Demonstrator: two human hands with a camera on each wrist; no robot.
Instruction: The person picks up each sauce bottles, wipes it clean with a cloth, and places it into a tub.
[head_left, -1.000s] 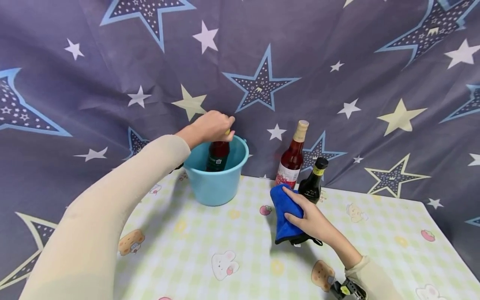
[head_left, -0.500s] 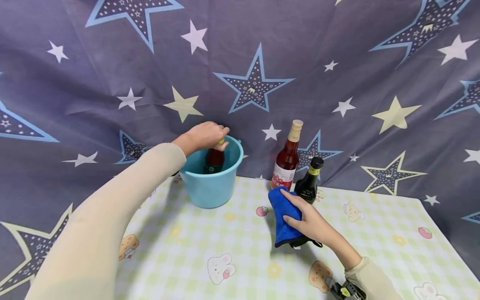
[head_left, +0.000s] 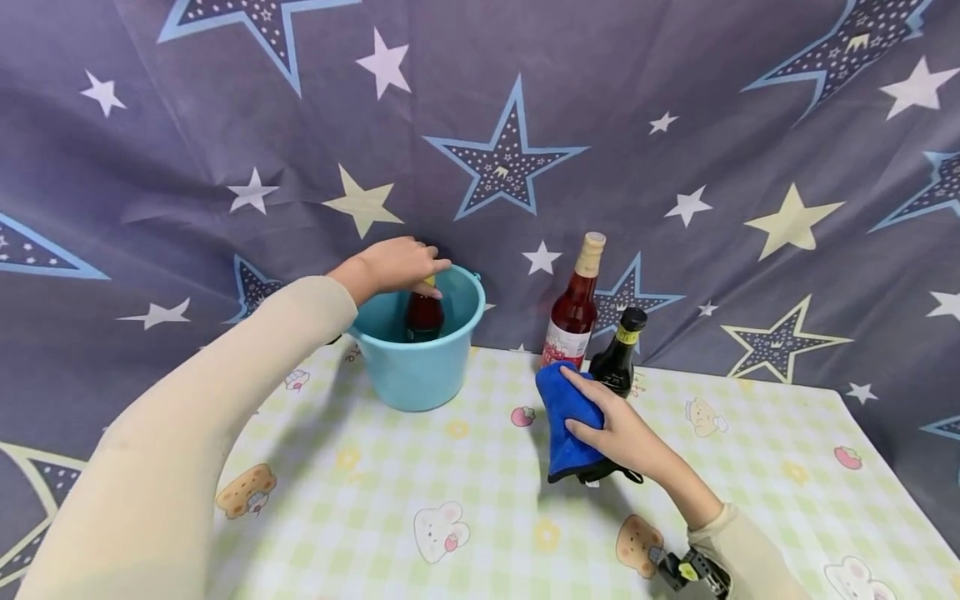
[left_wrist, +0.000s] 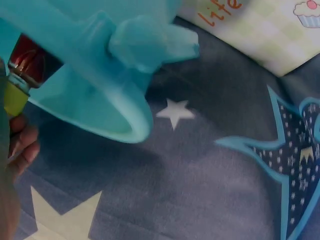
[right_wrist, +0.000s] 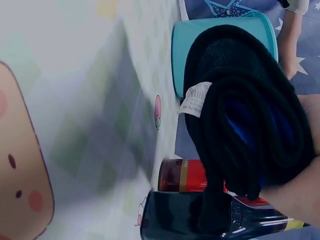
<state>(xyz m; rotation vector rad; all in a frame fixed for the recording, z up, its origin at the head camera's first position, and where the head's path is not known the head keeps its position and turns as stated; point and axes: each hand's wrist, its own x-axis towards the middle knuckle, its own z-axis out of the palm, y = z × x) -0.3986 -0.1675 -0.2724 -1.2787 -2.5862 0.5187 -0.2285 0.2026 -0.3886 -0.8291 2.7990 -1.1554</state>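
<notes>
A light blue bucket [head_left: 417, 372] stands on the table at the back left. My left hand [head_left: 390, 265] reaches over its rim and holds a yellow-capped bottle [head_left: 424, 315] by the cap. That bottle contains dark red liquid, and its lower part is hidden inside the bucket. In the left wrist view, the fingers [left_wrist: 25, 145] lie by the yellow cap, partly cut off. My right hand [head_left: 617, 427] grips a folded blue towel [head_left: 567, 417] with black edging. Its black edging and white tag show in the right wrist view.
Just behind the towel stand a tall red bottle [head_left: 574, 307] and a shorter dark bottle [head_left: 617, 363] with a black cap. A checked cloth covers the table [head_left: 495, 492]. A star-patterned curtain [head_left: 465, 100] hangs along its back edge.
My left hand has moved lower and to the left with the yellow-capped bottle, which sits deeper in the bucket. The right hand keeps the towel in nearly the same place.
</notes>
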